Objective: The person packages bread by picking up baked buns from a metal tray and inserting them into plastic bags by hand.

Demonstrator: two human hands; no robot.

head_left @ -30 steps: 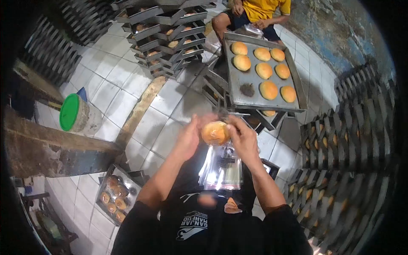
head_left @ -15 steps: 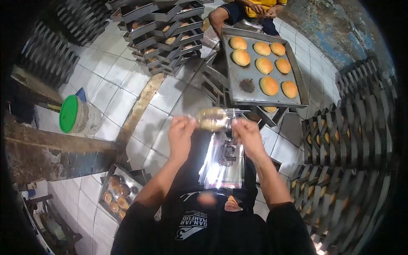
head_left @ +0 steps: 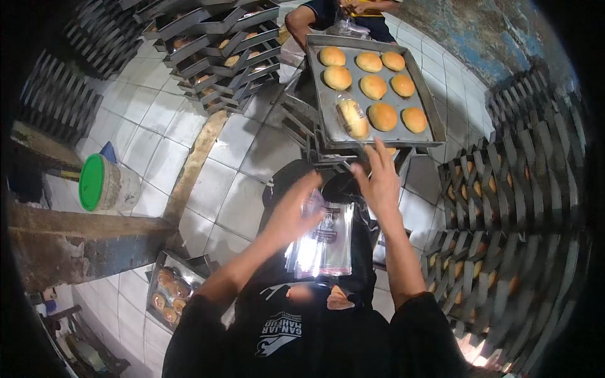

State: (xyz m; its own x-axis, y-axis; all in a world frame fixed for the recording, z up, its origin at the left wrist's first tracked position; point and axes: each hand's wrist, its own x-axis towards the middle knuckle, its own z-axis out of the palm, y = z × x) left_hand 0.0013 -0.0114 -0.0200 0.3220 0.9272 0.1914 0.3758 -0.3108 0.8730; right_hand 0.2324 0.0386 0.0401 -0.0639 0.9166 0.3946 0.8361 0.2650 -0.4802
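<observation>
Plastic bags (head_left: 335, 247): the loose pile on your lap (head_left: 364, 252) could slide or fan apart, since the bags look thin and slick and nothing seems to clamp them; if they cling, your left hand (head_left: 293, 211) could lift two together
Wrapped bun (head_left: 352, 120): its clear film could snag if your right hand (head_left: 380, 184) brushes it, dragging it against the bare bun (head_left: 383, 117) just beside it
Baking tray (head_left: 398, 136): a knock on the near rim could shift it, because it appears to rest on stacked trays (head_left: 304, 94) set askew below
Right hand: fingers spread, pinching nothing that shows, fingertips close to the tray's near rim
Left hand: over the upper end of the bag pile; blur means you cannot tell whether it pinches a bag
Bun from right hand: the wrapped one lies in the tray's near left corner, just beyond your fingertips and a little left, apart from them
Bun from left hand: ahead and to the right, well apart
</observation>
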